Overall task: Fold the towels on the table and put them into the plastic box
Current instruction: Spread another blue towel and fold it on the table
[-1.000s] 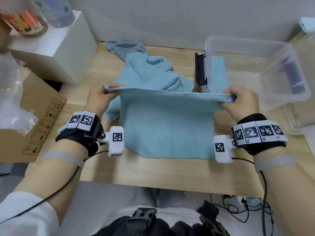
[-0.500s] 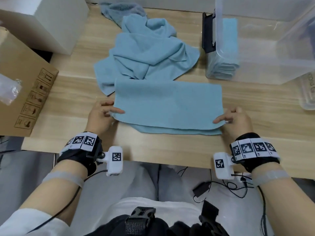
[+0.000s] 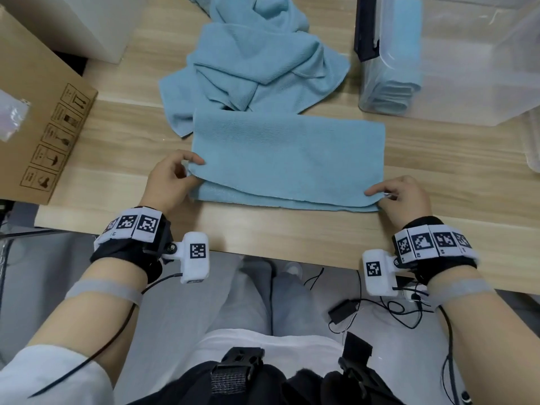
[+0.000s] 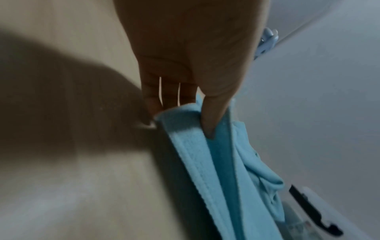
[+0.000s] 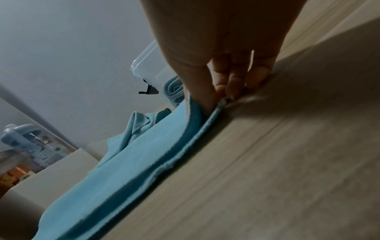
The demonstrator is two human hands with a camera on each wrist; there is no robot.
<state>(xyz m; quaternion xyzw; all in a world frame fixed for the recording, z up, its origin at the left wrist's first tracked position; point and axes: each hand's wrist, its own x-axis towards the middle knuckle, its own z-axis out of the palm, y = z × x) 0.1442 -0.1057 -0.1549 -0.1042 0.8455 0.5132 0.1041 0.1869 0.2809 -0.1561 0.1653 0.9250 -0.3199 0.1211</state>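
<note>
A light blue towel (image 3: 287, 159) lies folded in half on the wooden table (image 3: 292, 232), its doubled edge toward me. My left hand (image 3: 187, 173) pinches its near left corner, the thumb on top of the cloth (image 4: 207, 129). At the near right corner my right hand (image 3: 382, 195) pinches the towel's layers (image 5: 213, 107) against the table. Behind it a heap of unfolded blue towels (image 3: 257, 59) is piled. The clear plastic box (image 3: 455, 57) stands at the back right, with folded blue towels (image 3: 391, 89) stacked inside at its left end.
A cardboard box (image 3: 38, 112) sits at the left edge of the table, and a white box (image 3: 87, 21) stands behind it. Another clear container (image 3: 533, 147) shows at the far right. Cables lie on the floor under the table edge.
Both hands brought the towel's far edge down toward me and laid it over the near edge, so the towel went from lifted to folded flat. The head view dropped closer to the table.
</note>
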